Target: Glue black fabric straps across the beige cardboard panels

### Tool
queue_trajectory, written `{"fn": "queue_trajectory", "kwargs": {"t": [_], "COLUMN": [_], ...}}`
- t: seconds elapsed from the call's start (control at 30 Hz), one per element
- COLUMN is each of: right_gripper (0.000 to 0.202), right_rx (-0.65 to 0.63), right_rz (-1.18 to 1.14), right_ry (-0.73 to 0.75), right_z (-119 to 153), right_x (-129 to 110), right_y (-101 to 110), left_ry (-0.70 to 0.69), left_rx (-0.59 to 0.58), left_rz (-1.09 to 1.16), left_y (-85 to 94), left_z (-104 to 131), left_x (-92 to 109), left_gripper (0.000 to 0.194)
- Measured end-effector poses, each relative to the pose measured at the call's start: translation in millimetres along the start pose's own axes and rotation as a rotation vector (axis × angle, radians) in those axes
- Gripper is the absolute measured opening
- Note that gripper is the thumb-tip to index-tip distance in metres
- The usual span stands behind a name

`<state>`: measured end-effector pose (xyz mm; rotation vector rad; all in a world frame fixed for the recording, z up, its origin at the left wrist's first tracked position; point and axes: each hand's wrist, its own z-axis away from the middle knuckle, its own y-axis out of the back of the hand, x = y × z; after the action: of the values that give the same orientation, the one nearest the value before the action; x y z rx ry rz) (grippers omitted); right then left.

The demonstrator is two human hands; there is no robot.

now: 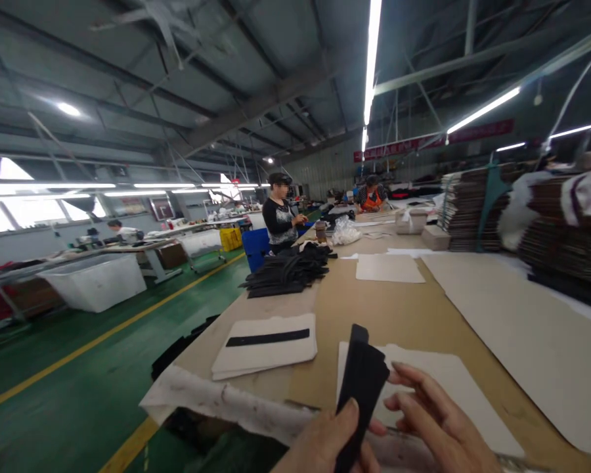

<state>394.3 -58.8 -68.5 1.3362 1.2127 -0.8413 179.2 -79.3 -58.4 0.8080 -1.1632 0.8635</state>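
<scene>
My left hand point(332, 433) grips a small fanned bunch of black fabric-like strips point(362, 374), thumb on top, held up over the table's near edge. Just right of the bunch is my right hand point(433, 417), its fingers apart and slightly bent. Its index fingertip is close to the strips' edge; whether it touches them I cannot tell. Beneath both hands lies a pale sheet point(438, 374), partly covered by them. To the left, a single black strip point(268, 337) rests across a short stack of cream sheets point(263, 361).
A heap of black strips point(290, 269) lies on the table's left side. Large pale boards point(522, 328) cover the right, with tall stacks point(473, 207) behind. One person point(280, 220) stands beyond the heap; another point(372, 196) is farther back. White bins point(98, 282) stand across the green aisle.
</scene>
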Motion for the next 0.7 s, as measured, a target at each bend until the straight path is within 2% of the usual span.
{"fn": "queue_trajectory", "kwargs": {"t": [0.1,0.27,0.33,0.5,0.6,0.7], "right_gripper": [0.065,0.066,0.063,0.055,0.052,0.038], "right_rx": [0.069,0.012,0.036,0.221,0.277,0.335], "right_rz": [-0.129,-0.037,0.012,0.211,0.220,0.133], "right_ry": [-0.072,-0.035,0.041,0.227,0.292,0.290], "right_z": [-3,8,12,16,18,21], "right_x": [-15,-33,-33,-17,-10,-11], "right_y": [-7,-4,-3,-5,-4,2], "left_ry": [-0.003,0.043,0.070,0.115,0.196,0.245], "left_rx": [-0.107,-0.074,-0.041,0.031,0.034,0.008], "left_rz": [0.215,0.314,0.333,0.350,0.352,0.345], "left_y": [-2.2,-12.5,-19.0,-32.9,-32.1,-26.6], "left_z": [-12,-16,-15,-19,-22,-19], "left_x": [-2,4,9,12,11,18], "left_gripper": [0.084,0.084,0.083,0.076,0.070,0.054]}}
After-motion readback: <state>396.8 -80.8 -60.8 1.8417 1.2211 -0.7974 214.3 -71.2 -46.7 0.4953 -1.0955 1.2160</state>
